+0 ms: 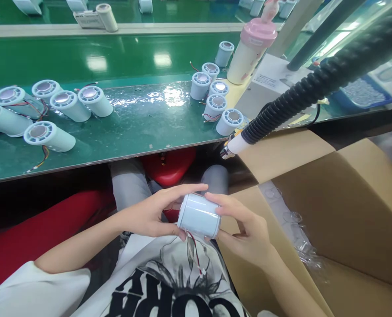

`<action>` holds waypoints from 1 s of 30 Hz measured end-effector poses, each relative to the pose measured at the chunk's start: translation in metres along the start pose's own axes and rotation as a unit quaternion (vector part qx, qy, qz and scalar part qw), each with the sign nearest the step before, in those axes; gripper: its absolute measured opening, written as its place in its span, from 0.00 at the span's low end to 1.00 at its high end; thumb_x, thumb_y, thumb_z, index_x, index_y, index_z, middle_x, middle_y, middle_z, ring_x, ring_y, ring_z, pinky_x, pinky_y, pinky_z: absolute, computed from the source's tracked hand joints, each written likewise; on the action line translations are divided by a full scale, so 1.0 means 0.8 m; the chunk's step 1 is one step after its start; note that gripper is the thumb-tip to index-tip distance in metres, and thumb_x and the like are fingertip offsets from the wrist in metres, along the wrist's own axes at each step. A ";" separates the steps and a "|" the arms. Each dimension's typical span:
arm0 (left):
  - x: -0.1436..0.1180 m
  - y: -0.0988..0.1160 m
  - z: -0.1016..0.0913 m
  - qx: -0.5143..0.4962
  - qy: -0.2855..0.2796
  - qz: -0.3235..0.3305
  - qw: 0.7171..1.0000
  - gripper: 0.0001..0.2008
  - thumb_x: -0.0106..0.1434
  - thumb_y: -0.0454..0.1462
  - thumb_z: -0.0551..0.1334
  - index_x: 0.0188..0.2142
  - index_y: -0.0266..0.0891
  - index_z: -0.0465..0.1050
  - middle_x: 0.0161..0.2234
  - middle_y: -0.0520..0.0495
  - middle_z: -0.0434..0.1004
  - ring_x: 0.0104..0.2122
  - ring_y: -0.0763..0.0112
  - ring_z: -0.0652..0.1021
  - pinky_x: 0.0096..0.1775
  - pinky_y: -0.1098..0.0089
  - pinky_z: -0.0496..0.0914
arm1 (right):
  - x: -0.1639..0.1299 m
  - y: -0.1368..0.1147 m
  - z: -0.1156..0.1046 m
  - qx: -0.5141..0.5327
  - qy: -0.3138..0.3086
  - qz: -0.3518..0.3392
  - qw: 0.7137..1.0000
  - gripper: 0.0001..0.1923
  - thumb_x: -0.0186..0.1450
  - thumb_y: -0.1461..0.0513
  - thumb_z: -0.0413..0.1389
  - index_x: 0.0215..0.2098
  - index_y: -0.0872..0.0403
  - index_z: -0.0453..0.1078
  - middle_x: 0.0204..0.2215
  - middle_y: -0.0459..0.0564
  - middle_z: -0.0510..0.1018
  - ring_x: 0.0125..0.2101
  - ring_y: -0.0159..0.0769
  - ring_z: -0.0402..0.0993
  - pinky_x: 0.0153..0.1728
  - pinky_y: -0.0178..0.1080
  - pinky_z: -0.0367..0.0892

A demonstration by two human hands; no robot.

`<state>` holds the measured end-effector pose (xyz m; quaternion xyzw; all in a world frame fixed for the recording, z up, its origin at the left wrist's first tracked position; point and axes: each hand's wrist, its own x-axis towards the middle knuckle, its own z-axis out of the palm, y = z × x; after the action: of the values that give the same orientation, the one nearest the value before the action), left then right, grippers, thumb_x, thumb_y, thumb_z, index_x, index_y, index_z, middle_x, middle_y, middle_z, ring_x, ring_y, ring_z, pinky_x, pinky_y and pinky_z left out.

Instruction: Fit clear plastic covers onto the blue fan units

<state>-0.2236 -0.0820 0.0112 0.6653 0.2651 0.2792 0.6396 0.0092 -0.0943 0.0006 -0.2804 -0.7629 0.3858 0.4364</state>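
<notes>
Over my lap I hold a light blue cylindrical housing (199, 215), lying on its side between both hands. My left hand (159, 213) grips its left end, thumb below and fingers above. At the right end, my right hand (245, 224) closes on it with fingertips and thumb. Thin red, dark and white wires with a small white connector (200, 272) hang from the housing's left end. Both end faces are turned out of sight. Several similar light blue cylinders stand on the green bench, one of them the nearest cylinder (229, 122) to my right.
A green bench (133, 127) runs ahead, with more wired cylinders (50, 136) at left. On the right are a pink-lidded bottle (253, 44), a black corrugated hose (301, 97) with a metal tip, and an open cardboard box (341, 207) holding clear plastic pieces. A conveyor lies behind.
</notes>
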 end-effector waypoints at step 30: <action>0.125 -0.058 -0.039 -0.137 0.104 -0.151 0.974 0.27 0.58 0.42 0.66 0.52 0.35 0.60 0.36 0.48 0.73 0.26 0.76 0.76 0.31 0.72 0.74 | 0.036 0.104 -0.002 0.277 0.191 0.300 0.893 0.29 0.53 0.53 0.65 0.49 0.51 0.64 0.47 0.54 0.73 0.42 0.41 0.75 0.45 0.46 0.72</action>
<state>-0.1752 0.0125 -0.0314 0.4912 0.3866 0.2806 0.7284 0.0050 -0.0269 -0.0552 -0.4321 -0.4069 0.6331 0.4970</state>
